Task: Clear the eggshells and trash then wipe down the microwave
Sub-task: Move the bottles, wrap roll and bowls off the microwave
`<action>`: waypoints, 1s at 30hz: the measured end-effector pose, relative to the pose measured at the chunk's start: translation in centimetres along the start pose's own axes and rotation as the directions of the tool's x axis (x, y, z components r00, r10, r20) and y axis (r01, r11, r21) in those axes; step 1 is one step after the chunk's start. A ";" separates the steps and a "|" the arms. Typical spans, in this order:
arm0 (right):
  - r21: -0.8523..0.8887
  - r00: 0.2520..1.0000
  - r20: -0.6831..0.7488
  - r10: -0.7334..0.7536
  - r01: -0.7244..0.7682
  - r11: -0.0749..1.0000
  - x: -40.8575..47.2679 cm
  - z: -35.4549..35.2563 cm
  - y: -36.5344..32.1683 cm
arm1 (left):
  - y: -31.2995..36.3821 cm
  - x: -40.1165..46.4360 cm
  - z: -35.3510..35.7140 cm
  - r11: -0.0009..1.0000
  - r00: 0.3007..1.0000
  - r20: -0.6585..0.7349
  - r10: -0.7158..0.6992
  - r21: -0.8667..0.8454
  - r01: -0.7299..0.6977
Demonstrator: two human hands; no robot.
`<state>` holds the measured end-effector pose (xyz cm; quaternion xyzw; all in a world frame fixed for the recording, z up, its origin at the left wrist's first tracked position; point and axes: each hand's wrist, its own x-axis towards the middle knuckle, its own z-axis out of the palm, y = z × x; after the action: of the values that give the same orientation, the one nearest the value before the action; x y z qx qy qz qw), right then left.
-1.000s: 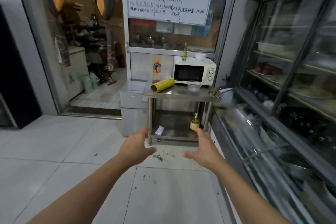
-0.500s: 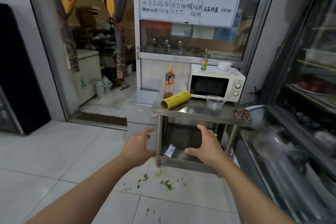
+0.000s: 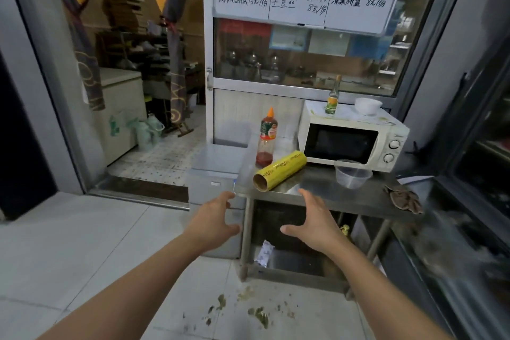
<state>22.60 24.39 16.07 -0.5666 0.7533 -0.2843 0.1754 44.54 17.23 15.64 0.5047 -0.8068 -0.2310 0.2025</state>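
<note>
1. Both hands were out front, left hand (image 3: 214,218) and right hand (image 3: 313,222) empty, fingers spread.
2. The microwave (image 3: 352,136) sat far right on the table (image 3: 331,196).
3. Scraps (image 3: 256,312) littered the near floor.

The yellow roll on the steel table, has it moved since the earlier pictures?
No. The yellow roll lies before the microwave, beside the sauce bottle, as before; only the camera came closer.

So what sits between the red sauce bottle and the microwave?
In the head view, the far end of the yellow wrap roll lies between the sauce bottle and the microwave.
</note>
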 end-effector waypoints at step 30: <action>0.136 0.983 -0.117 0.138 -0.122 0.983 41.2 6.4 -0.6 | -10.2 41.5 -1.3 0.997 0.991 0.119 0.067 0.032 -0.071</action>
<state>14.56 -16.48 13.87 -0.4846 0.7785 -0.3550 0.1819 35.63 -24.62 14.73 0.4653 -0.8384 -0.2389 0.1532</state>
